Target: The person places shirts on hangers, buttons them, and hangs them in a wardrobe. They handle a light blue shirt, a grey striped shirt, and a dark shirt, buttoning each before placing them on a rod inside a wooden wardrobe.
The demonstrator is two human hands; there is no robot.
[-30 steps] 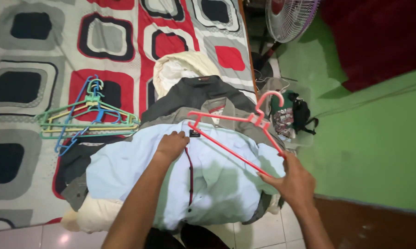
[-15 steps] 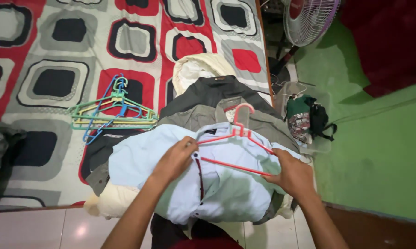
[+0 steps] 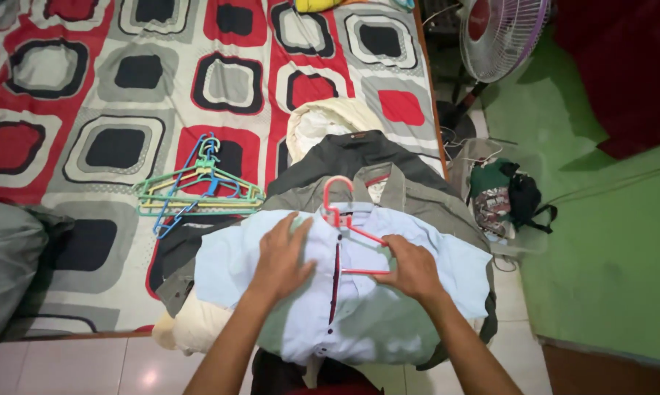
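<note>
A light blue button shirt (image 3: 388, 307) lies on top of a pile of clothes at the bed's near edge. A red plastic hanger (image 3: 338, 208) sits partly inside the shirt, its hook sticking out at the collar. My left hand (image 3: 284, 256) rests flat on the shirt's left chest with fingers spread. My right hand (image 3: 412, 267) grips the hanger's lower bar at the shirt's front opening. Grey shirts (image 3: 352, 157) and a cream garment (image 3: 321, 117) lie under and behind the blue one.
A bundle of coloured hangers (image 3: 198, 192) lies on the patterned red, grey and black bedspread (image 3: 125, 88) to the left. A standing fan (image 3: 502, 33) is at the top right. A tub of dark clothes (image 3: 505, 197) sits beside the green wall (image 3: 608, 241).
The red hanger went from above the shirt, held out at the right, into the shirt's neck opening. My right hand moved left with it; my left hand flattened on the shirt.
</note>
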